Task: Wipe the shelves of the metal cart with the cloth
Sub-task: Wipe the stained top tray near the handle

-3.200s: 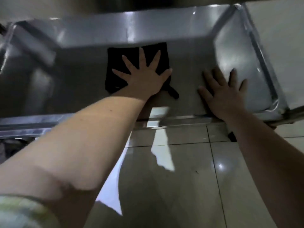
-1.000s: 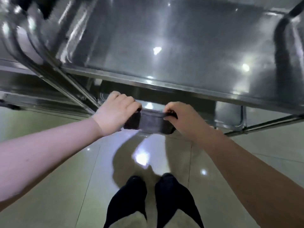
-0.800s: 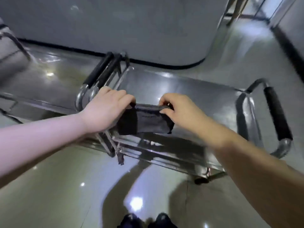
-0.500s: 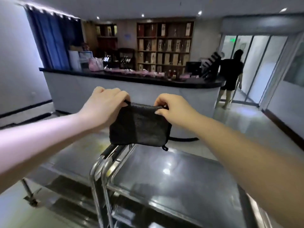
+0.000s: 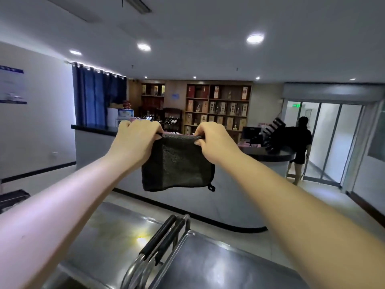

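A dark grey folded cloth hangs in the air at chest height, well above the cart. My left hand pinches its top left corner and my right hand pinches its top right corner, so the cloth is stretched flat between them. The metal cart stands below at the bottom of the view, its shiny top shelf showing. Its black-gripped handle rises at the shelf's left end. The lower shelves are out of sight.
A second steel surface lies left of the cart. A curved white counter with a dark top stands behind. A person in black walks by the glass doors at the right. Shelving with boxes lines the back wall.
My left hand was pressing the cloth on a lower shelf. Both hands then took it by its top edge and raised it above the cart, and my view lifted toward the room.
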{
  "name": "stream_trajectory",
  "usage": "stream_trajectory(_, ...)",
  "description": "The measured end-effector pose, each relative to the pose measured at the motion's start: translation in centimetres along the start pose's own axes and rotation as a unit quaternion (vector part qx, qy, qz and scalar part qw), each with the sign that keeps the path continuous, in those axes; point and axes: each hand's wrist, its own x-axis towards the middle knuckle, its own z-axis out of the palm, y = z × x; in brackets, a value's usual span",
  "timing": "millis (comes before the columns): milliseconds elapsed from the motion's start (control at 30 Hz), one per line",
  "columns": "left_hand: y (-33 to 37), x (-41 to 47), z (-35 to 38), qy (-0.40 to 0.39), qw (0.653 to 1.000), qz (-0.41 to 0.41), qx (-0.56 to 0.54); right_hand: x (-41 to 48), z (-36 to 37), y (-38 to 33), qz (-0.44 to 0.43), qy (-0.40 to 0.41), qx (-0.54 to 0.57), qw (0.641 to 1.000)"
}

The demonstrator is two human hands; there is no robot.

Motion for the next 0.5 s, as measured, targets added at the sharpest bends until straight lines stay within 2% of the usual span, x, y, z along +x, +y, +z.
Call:
stream_trajectory(200, -10.0, -0.2, 2.3, 0.002, 1.000, 0.016, -0.004, 3.8, 6.8, -6.9, 0.044, 0.043, 0.017, 0.998)
stream_trajectory(333, -16.6, -0.9, 5.3, -0.047, 0.999, 0.001, -0.026, 6.8, 12.2, -11.0, 0.075, 0.040, 0.001, 0.996)
stream_trajectory(500, -23.6, -1.1, 9.7, -0.041, 0.998, 0.003, -0.047, 11.7, 18.6, -14.0, 0.099, 0.017, -0.039, 0.994)
